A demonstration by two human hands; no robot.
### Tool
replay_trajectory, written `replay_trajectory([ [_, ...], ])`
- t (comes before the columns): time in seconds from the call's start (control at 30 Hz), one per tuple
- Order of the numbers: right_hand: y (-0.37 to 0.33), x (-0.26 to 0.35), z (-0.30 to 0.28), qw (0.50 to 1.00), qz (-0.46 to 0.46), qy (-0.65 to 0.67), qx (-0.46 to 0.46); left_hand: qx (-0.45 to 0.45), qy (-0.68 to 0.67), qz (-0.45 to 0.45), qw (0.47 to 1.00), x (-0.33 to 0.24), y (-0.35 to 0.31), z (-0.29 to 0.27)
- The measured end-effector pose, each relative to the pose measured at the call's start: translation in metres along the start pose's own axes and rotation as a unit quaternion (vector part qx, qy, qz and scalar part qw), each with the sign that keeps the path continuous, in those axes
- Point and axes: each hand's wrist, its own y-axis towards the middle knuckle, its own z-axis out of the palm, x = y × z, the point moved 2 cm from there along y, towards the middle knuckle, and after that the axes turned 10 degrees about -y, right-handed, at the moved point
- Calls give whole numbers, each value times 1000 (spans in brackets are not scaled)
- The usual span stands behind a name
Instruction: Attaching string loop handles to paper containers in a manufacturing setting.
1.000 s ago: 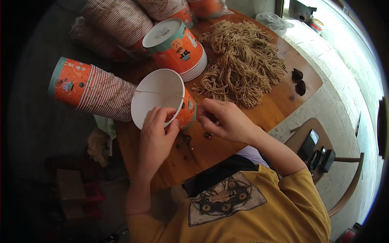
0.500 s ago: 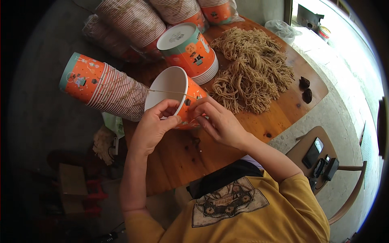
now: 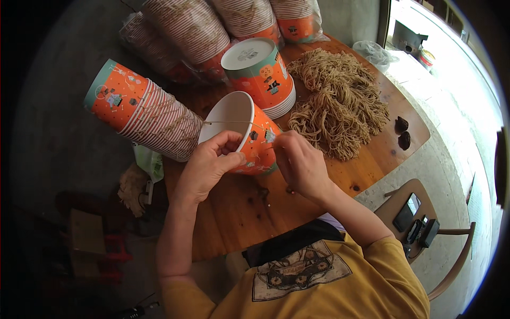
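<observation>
An orange paper bucket (image 3: 261, 146) with a white inside lies tilted on the table, its mouth toward the left. My left hand (image 3: 204, 167) grips its near rim, thumb outside and fingers inside. A thin tan cord (image 3: 234, 122) runs from the rim's left side across the mouth to the outer wall, toward my right hand (image 3: 304, 165). That hand is closed in a pinch just right of the bucket; the cord's end at the fingers is hard to see. A leaning stack of nested, corded buckets (image 3: 154, 114) rests at left. Behind stands an upside-down stack (image 3: 268, 82).
A heap of loose tan cords (image 3: 340, 106) covers the table's right part, with two small dark lumps (image 3: 404, 133) beyond. Bagged bucket stacks (image 3: 186, 32) line the back. A chair (image 3: 393, 207) at right holds a phone (image 3: 408, 210) and small black items.
My right hand has drawn back rightward from the bucket wall, fingers still pinched. The left hand keeps its hold on the rim. The whole view has shifted slightly.
</observation>
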Motion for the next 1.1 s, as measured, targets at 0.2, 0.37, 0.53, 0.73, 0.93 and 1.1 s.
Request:
replay_trajectory([
  [0.2,6,8,-5,983,119,109,84,-2,-21,19,1000,1,-1,2],
  [0.37,9,11,-4,983,90,143,73,10,2,25,1000,2,-2,5],
  [0.53,9,12,1,996,-38,83,19,20,-22,25,999,2,-2,7],
  [0.73,5,10,1,991,37,118,45,6,-12,21,1000,0,-3,5],
  [0.93,10,13,4,985,140,97,32,8,-14,21,1000,2,0,5],
  [1.1,13,13,6,992,109,65,-11,10,4,34,999,3,-1,7],
])
